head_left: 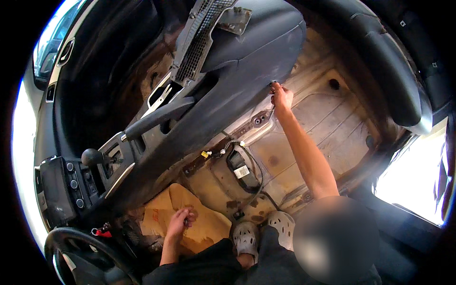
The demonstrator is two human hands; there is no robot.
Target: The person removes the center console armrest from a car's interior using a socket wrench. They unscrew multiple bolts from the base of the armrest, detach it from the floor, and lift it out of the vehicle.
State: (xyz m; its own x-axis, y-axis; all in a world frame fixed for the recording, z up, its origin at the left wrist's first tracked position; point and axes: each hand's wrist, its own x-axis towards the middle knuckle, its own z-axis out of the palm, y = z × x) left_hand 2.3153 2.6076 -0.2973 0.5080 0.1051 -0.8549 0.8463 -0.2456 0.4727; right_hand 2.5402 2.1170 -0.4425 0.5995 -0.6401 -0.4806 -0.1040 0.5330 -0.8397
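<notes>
My right hand [282, 97] is stretched out to the lower rear edge of the dark centre console [237, 90]. Its fingers are pinched there around a small dark thing, too small to name. Over a sheet of brown paper [204, 216] on the floor, my left hand [181, 221] is curled closed. A dark spot shows between its fingers, but I cannot make out what it is. The console stands in place, with a hand brake lever [159, 116] and a gear knob [92, 157] along it.
A black module with a white label [242, 171] and wiring lies on the bare metal floor [313, 128]. Beside it is a yellow connector [205, 154]. A grey mesh panel [202, 33] rests across the console. The steering wheel [64, 247] stands lower left; a black seat [389, 71] is at right.
</notes>
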